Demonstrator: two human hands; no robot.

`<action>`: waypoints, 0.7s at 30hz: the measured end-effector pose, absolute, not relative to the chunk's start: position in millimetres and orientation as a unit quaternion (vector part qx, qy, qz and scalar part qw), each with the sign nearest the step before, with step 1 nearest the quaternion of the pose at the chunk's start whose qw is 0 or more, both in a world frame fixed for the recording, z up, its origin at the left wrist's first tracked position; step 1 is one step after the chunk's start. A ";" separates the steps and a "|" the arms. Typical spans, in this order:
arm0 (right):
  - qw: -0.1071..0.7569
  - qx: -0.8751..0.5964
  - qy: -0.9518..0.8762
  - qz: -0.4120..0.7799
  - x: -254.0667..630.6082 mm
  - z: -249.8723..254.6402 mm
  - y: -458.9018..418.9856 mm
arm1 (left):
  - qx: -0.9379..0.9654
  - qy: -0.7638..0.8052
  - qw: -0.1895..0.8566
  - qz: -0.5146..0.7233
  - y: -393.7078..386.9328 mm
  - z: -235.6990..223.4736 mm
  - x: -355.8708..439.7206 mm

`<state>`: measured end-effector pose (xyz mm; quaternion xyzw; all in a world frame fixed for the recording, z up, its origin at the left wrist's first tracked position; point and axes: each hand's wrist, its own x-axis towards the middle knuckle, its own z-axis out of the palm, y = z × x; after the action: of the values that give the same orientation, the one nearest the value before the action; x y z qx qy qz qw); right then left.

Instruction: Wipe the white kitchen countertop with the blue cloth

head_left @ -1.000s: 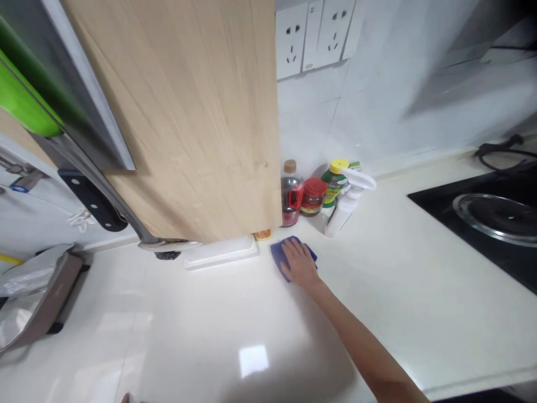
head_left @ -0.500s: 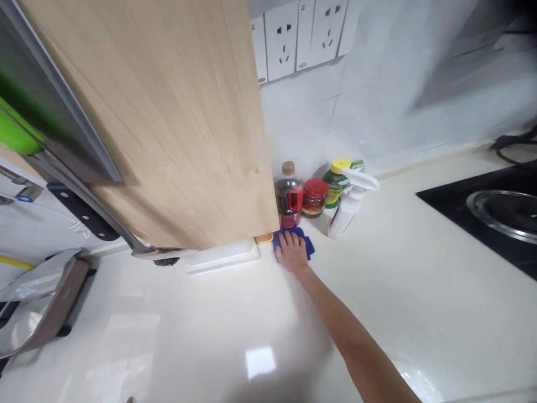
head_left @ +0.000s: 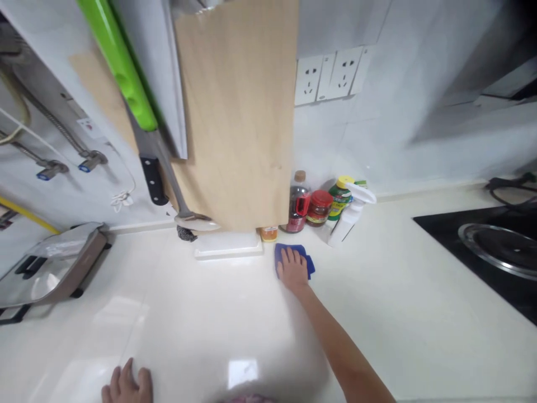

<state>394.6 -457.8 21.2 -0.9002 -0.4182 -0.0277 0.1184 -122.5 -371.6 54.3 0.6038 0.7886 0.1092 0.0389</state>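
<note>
My right hand [head_left: 292,267] presses flat on a folded blue cloth [head_left: 309,267] on the white countertop [head_left: 201,313], close to the back wall. The cloth lies mostly under the palm and fingers. My left hand [head_left: 126,384] rests at the bottom edge of the view, fingers apart, on the counter. It holds nothing and stands well left of the cloth.
Behind the cloth stand a small orange jar [head_left: 268,234], a cork-capped bottle [head_left: 298,204], a red-lidded jar [head_left: 319,208] and a white spray bottle [head_left: 346,221]. A bamboo cutting board [head_left: 235,112] hangs above. A black hob [head_left: 482,246] lies right.
My left hand has come into view at the bottom edge. My right hand and the cloth sit slightly nearer the wall than a second ago, and the view has swung.
</note>
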 end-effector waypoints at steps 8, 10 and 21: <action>0.144 -0.884 -0.443 -0.045 285.7 17.7 -520.9 | 0.619 0.775 0.039 0.123 -374.1 54.7 -125.2; 0.156 -0.879 -0.447 -0.053 252.3 16.1 -537.6 | 0.625 0.770 0.033 0.126 -374.8 53.6 -124.5; 0.255 -0.896 -0.357 -0.063 208.2 15.0 -605.4 | 0.717 0.673 0.053 0.173 -355.8 41.8 -137.2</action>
<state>208.2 -605.4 15.0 -0.8962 -0.3574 -0.0632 0.2552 -137.2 -355.8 41.8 0.7174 0.6727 0.1730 0.0534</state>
